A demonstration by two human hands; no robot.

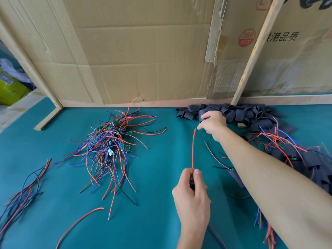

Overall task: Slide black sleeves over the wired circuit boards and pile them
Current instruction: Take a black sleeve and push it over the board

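Step in hand: fetching a sleeve for the board already held; sleeving not yet begun, by my judgement.
Left hand: fingers curled round a dark part, likely a board, mostly hidden in the grip; its red wire stands up from the fingertips toward the right hand.
Right hand: reached out to the near edge of the sleeve heap; thumb and fingers pinch one black sleeve.
Next move: bring the sleeve back to the left fingers, thread the wire tip through its mouth, then slide it down over the board. The sleeve looks flattened, so it may need squeezing open first.
Unsleeved boards: a tangle of wires and green boards, well left of both hands.
Finished pile: sleeved pieces with wires, under and right of the right forearm.
Loose wires: far left of the fingers.
Tabletop: teal cloth surface.
Room: cardboard wall with wooden battens behind the heap.
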